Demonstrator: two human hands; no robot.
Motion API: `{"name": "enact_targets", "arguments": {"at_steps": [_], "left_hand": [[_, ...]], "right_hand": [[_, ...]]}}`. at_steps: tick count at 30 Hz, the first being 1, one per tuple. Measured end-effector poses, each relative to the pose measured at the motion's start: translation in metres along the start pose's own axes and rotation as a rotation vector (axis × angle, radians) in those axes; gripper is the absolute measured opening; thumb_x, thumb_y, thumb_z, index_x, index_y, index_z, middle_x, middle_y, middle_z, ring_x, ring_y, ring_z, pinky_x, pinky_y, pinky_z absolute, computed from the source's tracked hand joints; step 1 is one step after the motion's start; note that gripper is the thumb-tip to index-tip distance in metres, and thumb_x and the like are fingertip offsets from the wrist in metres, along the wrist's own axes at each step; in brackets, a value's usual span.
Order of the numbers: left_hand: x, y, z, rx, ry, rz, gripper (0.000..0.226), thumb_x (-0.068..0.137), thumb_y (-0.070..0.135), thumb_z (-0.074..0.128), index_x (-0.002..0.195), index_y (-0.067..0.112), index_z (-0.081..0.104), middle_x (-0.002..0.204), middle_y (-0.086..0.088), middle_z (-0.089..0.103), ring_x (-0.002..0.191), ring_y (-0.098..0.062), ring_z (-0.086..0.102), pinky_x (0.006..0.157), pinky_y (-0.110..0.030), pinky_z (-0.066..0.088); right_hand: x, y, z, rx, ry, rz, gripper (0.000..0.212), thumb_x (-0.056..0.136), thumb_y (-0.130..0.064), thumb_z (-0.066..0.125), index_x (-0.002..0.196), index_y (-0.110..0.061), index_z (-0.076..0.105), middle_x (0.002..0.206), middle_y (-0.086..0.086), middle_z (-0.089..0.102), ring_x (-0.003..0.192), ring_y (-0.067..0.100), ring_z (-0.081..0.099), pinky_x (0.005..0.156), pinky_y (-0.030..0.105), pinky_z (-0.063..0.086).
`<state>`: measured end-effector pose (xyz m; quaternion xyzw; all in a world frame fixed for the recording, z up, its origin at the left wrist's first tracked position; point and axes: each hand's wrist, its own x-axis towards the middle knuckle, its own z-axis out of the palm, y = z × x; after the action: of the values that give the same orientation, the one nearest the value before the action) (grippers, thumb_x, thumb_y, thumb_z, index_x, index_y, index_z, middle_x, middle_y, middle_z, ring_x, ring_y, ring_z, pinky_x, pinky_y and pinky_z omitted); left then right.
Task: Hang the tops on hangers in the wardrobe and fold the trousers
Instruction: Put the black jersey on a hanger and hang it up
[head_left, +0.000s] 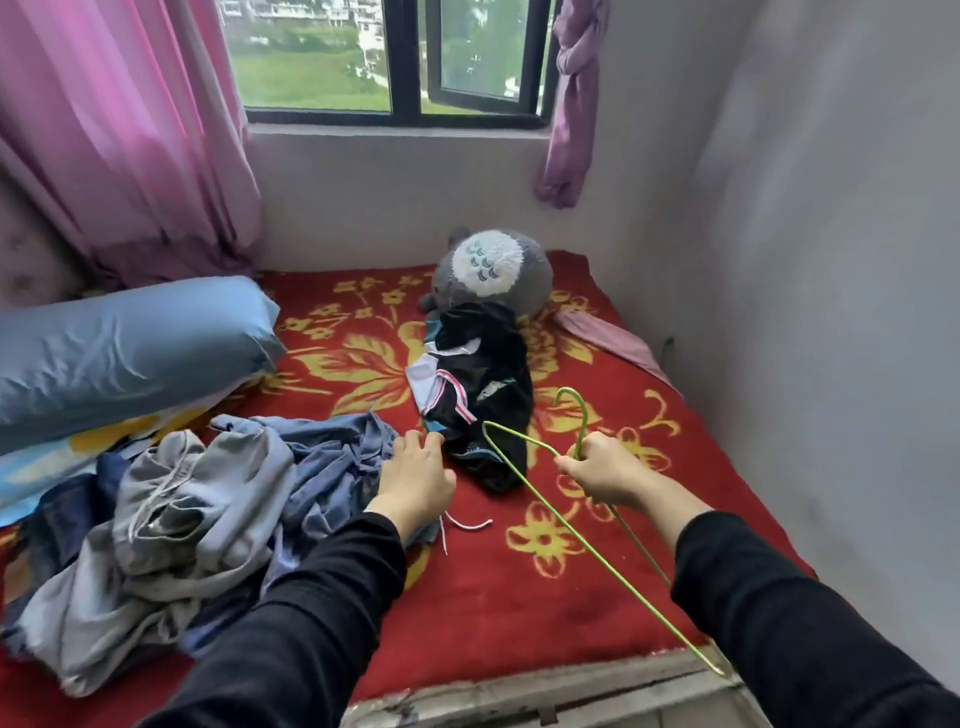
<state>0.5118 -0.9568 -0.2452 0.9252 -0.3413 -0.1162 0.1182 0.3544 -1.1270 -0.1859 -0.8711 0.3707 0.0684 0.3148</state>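
Two arms enter from the bottom edge. At lower centre, a long black sleeve of plain matte fabric (291, 623) covers the left arm to the wrist; at lower right, a matching black sleeve (779, 623) covers the right. The left hand (415, 478) and right hand (602, 475) are bare.

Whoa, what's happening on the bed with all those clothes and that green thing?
Someone in black sleeves is sorting laundry on the red flowered bed. Their right hand grips a green wire hanger just below its hook, and nothing hangs on it yet. Their left hand reaches over the crumpled blue and grey pile to the edge of a black top. Whether its fingers have hold of it is unclear. Nothing looks folded so far.
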Motion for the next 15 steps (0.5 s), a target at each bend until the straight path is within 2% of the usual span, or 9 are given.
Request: {"name": "enact_targets", "arguments": {"at_steps": [4, 8, 11, 13, 15], "left_hand": [[0.069, 0.018, 0.037, -0.019, -0.078, -0.017, 0.045, 0.089, 0.025, 0.046, 0.131, 0.013, 0.040, 0.131, -0.012, 0.039, 0.125, -0.031, 0.033, 0.100, -0.045, 0.038], [0.134, 0.025, 0.076, -0.039, -0.128, -0.081, 0.046, 0.089, 0.026, 0.047, 0.132, 0.013, 0.040, 0.131, -0.013, 0.041, 0.125, -0.031, 0.033, 0.098, -0.044, 0.037], [0.179, 0.025, 0.103, -0.084, -0.170, -0.192, 0.048, 0.089, 0.026, 0.047, 0.135, 0.015, 0.040, 0.133, -0.012, 0.041, 0.126, -0.031, 0.033, 0.097, -0.044, 0.037], [0.206, 0.021, 0.123, -0.133, -0.210, -0.260, 0.048, 0.089, 0.025, 0.046, 0.135, 0.015, 0.039, 0.134, -0.012, 0.040, 0.126, -0.032, 0.032, 0.098, -0.044, 0.036], [0.231, 0.013, 0.145, -0.171, -0.246, -0.310, 0.047, 0.090, 0.024, 0.044, 0.135, 0.013, 0.038, 0.134, -0.014, 0.039, 0.126, -0.033, 0.032, 0.101, -0.044, 0.034]], "right_hand": [[0.073, 0.029, -0.009, 0.030, -0.011, 0.061, 0.031, 0.097, -0.032, 0.050, 0.075, -0.011, 0.046, 0.071, 0.005, 0.054, 0.066, 0.024, 0.054, 0.062, 0.032, 0.042], [0.157, 0.053, -0.011, 0.031, -0.019, 0.080, 0.034, 0.098, -0.028, 0.046, 0.079, -0.002, 0.058, 0.080, 0.016, 0.064, 0.075, 0.030, 0.063, 0.069, 0.037, 0.050], [0.222, 0.071, -0.005, 0.045, -0.035, 0.090, 0.035, 0.098, -0.022, 0.041, 0.072, -0.005, 0.055, 0.081, 0.021, 0.067, 0.074, 0.035, 0.064, 0.069, 0.041, 0.052], [0.263, 0.082, 0.005, 0.037, -0.043, 0.087, 0.037, 0.099, -0.021, 0.039, 0.067, -0.007, 0.052, 0.073, 0.016, 0.064, 0.073, 0.037, 0.064, 0.068, 0.042, 0.053], [0.298, 0.091, 0.018, -0.005, -0.047, 0.080, 0.037, 0.100, -0.024, 0.037, 0.066, -0.013, 0.047, 0.067, 0.006, 0.057, 0.072, 0.036, 0.059, 0.064, 0.039, 0.046]]}}
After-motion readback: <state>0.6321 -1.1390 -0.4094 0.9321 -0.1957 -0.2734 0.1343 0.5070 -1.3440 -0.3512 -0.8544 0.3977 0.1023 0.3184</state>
